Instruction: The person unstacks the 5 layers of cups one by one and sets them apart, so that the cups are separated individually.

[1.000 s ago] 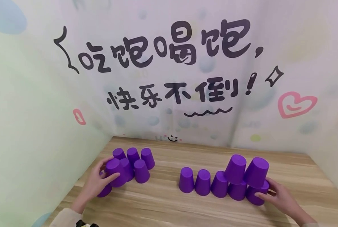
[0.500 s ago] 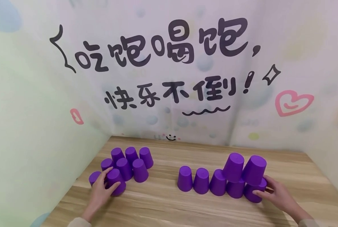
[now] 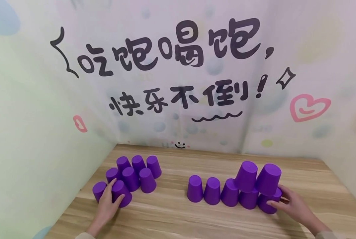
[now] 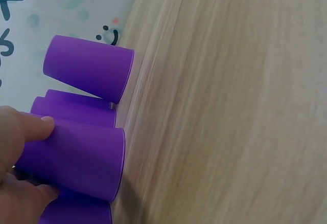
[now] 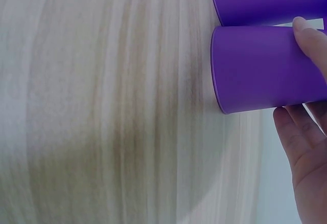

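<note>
My left hand (image 3: 105,203) grips an upside-down purple cup (image 3: 122,195) at the near side of the left group, thumb and fingers on opposite sides. In the left wrist view the thumb presses the side of this cup (image 4: 76,157), and its rim is close to the wood. Far right, my right hand (image 3: 291,204) holds the end cup (image 3: 267,205) of a row of upside-down purple cups, thumb in front and fingers at its right side. Two more cups (image 3: 246,176) stand on the right part of that row. The right wrist view shows the held end cup (image 5: 263,68) between thumb and fingers.
Several upside-down purple cups (image 3: 131,179) stand close behind and beside the left hand. The row's left end cup (image 3: 195,188) is across a gap from them. A printed cloth backdrop (image 3: 178,129) rises behind the wooden table (image 3: 172,219), with another panel (image 3: 31,132) at left.
My left hand has brought its cup down and toward the near edge, uncovering cups behind it; it shifted only slightly in the last half second. My right hand keeps its hold.
</note>
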A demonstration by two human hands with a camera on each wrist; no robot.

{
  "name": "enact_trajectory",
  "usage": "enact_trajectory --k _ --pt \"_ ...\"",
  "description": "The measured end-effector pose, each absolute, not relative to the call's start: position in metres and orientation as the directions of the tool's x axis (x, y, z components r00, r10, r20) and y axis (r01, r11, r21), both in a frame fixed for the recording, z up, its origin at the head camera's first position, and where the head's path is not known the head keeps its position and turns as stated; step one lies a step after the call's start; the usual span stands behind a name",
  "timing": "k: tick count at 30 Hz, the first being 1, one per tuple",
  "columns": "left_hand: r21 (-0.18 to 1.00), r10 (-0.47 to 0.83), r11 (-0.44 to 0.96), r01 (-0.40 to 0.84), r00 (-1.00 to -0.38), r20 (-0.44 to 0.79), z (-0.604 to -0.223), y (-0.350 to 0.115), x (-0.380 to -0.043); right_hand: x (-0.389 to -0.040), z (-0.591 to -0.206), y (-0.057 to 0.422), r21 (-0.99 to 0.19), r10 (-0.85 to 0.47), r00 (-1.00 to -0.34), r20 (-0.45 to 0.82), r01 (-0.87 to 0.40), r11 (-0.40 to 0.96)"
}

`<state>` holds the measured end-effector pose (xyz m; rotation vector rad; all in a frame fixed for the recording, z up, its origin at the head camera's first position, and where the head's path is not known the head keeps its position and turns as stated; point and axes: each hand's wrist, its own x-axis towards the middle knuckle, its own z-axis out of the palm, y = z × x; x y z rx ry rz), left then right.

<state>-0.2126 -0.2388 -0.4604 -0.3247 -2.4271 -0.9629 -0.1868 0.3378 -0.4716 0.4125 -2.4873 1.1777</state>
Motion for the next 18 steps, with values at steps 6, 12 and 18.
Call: enact_trajectory --k 6,12,18 --pt "0.614 0.011 0.71 0.344 -0.878 0.478 -0.459 -0.24 -0.213 -0.185 -0.471 0.337 -0.683 -0.117 -0.896 0.428 -0.406 0.607" --pt "0.607 -0.003 0.684 0.405 -0.83 0.558 -0.442 -0.239 -0.218 -0.185 -0.469 0.336 -0.687 -0.115 -0.899 0.422 -0.4 0.606" --pt "0.593 0.018 0.656 0.466 -0.796 0.605 -0.408 -0.226 -0.227 -0.186 -0.469 0.336 -0.685 -0.117 -0.901 0.418 -0.397 0.61"
